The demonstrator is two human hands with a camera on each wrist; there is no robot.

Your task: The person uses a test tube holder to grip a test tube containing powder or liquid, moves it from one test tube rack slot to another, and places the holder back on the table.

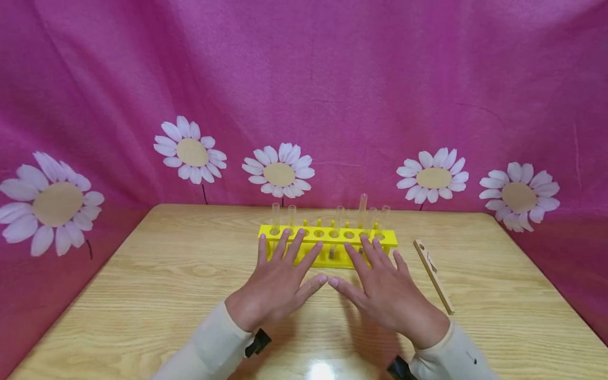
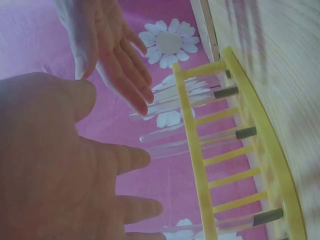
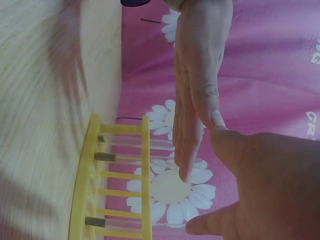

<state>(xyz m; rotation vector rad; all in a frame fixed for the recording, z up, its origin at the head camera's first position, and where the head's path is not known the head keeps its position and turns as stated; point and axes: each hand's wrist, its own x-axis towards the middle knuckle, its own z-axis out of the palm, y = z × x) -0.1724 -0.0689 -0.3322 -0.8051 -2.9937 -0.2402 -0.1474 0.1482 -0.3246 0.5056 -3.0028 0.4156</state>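
Yellow rack (image 1: 333, 241) of clear tubes (image 1: 339, 214), left hand (image 1: 277, 285) and right hand (image 1: 389, 293) raised near it, fingers (image 1: 294, 247) outstretched, gripping nothing

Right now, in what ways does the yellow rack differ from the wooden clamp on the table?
The yellow rack is bright yellow; the wooden clamp is pale brown. The yellow rack stands upright, while the wooden clamp lies flat. The yellow rack holds several clear tubes; the wooden clamp holds none. Both are on the table.
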